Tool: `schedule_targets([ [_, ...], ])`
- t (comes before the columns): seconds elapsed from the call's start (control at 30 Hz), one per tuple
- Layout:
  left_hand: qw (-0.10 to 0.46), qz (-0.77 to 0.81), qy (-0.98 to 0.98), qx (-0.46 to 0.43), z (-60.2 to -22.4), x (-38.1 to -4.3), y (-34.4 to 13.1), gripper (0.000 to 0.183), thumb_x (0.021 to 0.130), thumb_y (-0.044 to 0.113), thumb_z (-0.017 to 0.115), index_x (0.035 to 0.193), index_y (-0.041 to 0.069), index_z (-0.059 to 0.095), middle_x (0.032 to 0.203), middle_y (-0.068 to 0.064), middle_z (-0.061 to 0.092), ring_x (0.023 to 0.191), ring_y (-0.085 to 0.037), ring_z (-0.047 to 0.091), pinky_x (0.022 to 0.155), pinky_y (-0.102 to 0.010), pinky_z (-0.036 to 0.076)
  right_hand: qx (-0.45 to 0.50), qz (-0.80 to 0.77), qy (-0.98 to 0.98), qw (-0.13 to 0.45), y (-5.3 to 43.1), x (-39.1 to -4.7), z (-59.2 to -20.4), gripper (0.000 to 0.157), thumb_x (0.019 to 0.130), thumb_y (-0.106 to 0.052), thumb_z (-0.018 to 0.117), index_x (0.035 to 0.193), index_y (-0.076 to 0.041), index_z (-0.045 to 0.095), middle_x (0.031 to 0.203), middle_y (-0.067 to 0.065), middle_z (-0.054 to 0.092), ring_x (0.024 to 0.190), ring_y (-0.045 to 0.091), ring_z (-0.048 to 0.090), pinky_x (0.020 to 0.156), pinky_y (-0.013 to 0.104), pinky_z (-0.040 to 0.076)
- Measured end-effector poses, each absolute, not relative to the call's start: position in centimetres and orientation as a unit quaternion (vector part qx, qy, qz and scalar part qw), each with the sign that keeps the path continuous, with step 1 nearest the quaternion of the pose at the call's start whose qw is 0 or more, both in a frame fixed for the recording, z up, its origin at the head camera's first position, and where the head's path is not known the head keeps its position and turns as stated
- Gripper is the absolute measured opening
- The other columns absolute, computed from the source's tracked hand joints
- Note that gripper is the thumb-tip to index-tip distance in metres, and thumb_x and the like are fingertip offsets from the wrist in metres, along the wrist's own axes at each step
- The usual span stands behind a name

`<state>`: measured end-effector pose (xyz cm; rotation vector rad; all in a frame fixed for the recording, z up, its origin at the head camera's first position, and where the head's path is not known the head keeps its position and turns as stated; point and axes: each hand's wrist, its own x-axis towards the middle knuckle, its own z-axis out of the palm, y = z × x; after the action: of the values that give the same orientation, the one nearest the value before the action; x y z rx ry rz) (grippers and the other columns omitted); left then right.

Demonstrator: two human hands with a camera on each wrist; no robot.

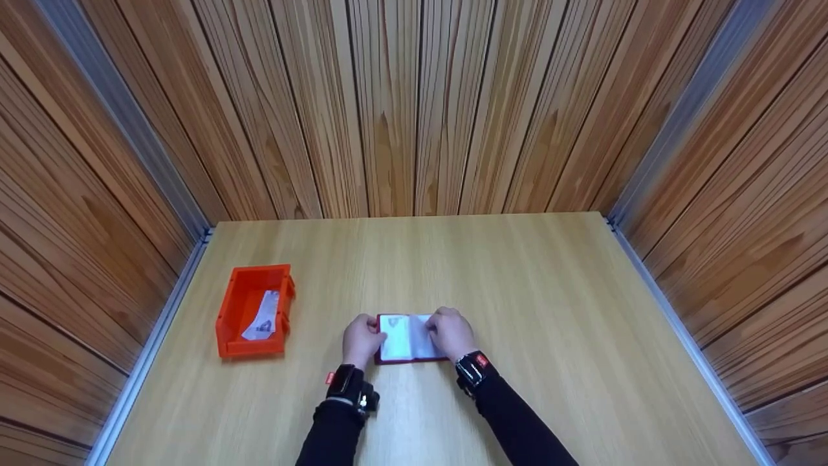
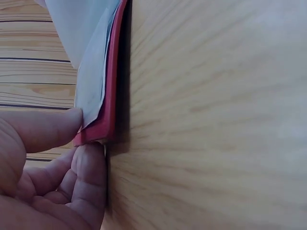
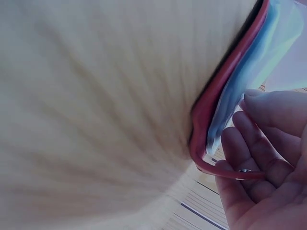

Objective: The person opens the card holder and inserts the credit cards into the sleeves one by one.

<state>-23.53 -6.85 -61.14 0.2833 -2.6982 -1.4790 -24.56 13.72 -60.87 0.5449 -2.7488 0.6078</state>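
Observation:
A small red card holder (image 1: 396,340) lies spread on the table in the head view, with pale, translucent sleeves inside. My left hand (image 1: 362,340) pinches its left edge; in the left wrist view the thumb (image 2: 53,127) rests on the sleeve and a finger sits against the red cover (image 2: 111,81). At the right half is my right hand (image 1: 451,331), its thumb and fingers pinching a clear sleeve (image 3: 280,52). A red strap (image 3: 230,173) with a metal snap sticks out against the right fingers in the right wrist view. Some fingertips are hidden behind the sleeve.
An orange bin (image 1: 251,349) stands left of my hands, with a pale printed slip of paper (image 1: 264,316) inside. Wooden plank walls (image 1: 401,110) enclose the light wood table (image 1: 550,310) at the back and both sides, with metal rails along the side edges.

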Motion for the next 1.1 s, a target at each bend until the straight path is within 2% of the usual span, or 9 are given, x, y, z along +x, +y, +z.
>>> schedule_targets([
  [0.3, 0.004, -0.479, -0.873, 0.092, -59.8, -23.8, -6.9, 0.037, 0.079, 0.004, 0.079, 0.11, -0.005, 0.063, 0.092, -0.01, 0.063, 0.088, -0.027, 0.061, 0.082, -0.042, 0.05, 0.181, 0.209, -0.952, 0.13, 13.7, -24.6, -60.9, 0.011, 0.073, -0.002, 0.08, 0.083, -0.005, 0.077, 0.086, 0.004, 0.064, 0.083, 0.025, 0.063, 0.077, 0.037, 0.052],
  [0.47, 0.042, -0.47, -0.878, 0.08, -58.9, -23.4, -6.3, 0.038, 0.08, 0.006, 0.079, 0.114, -0.003, 0.064, 0.096, -0.01, 0.061, 0.089, -0.025, 0.059, 0.081, -0.039, 0.05, 0.179, 0.208, -0.954, 0.12, 13.6, -24.7, -60.9, 0.011, 0.074, -0.002, 0.08, 0.084, -0.005, 0.076, 0.087, 0.004, 0.064, 0.084, 0.025, 0.063, 0.078, 0.038, 0.052],
  [0.6, 0.115, -0.446, -0.888, -0.018, -57.9, -22.7, -5.4, 0.03, 0.079, 0.005, 0.08, 0.106, -0.001, 0.067, 0.093, -0.01, 0.061, 0.085, -0.024, 0.058, 0.077, -0.038, 0.05, 0.178, 0.212, -0.954, 0.113, 13.6, -24.7, -60.9, 0.009, 0.075, -0.003, 0.079, 0.084, -0.005, 0.076, 0.087, 0.005, 0.064, 0.084, 0.026, 0.062, 0.079, 0.039, 0.052],
  [0.7, 0.145, -0.414, -0.891, -0.118, -57.3, -22.2, -4.6, 0.024, 0.078, 0.005, 0.08, 0.099, 0.001, 0.069, 0.089, -0.008, 0.061, 0.081, -0.023, 0.059, 0.074, -0.037, 0.05, 0.181, 0.214, -0.952, 0.121, 13.7, -24.7, -60.8, 0.009, 0.075, -0.003, 0.079, 0.083, -0.005, 0.076, 0.086, 0.005, 0.064, 0.083, 0.026, 0.062, 0.078, 0.039, 0.052],
  [0.87, 0.117, -0.358, -0.904, -0.2, -56.9, -21.5, -3.6, 0.024, 0.079, 0.011, 0.081, 0.099, 0.003, 0.07, 0.093, -0.005, 0.06, 0.084, -0.02, 0.057, 0.075, -0.035, 0.049, 0.187, 0.219, -0.949, 0.128, 13.7, -24.7, -60.9, 0.009, 0.074, -0.001, 0.077, 0.082, -0.004, 0.076, 0.084, 0.006, 0.064, 0.081, 0.027, 0.062, 0.076, 0.04, 0.052],
  [1.1, 0.084, -0.319, -0.917, -0.225, -57.0, -20.6, -2.8, 0.033, 0.077, 0.016, 0.084, 0.103, 0.003, 0.068, 0.1, -0.004, 0.059, 0.094, -0.02, 0.055, 0.079, -0.032, 0.05, 0.185, 0.223, -0.949, 0.127, 13.8, -24.7, -61.0, 0.008, 0.074, -0.001, 0.079, 0.081, -0.005, 0.075, 0.084, 0.004, 0.064, 0.083, 0.026, 0.062, 0.076, 0.039, 0.052],
])
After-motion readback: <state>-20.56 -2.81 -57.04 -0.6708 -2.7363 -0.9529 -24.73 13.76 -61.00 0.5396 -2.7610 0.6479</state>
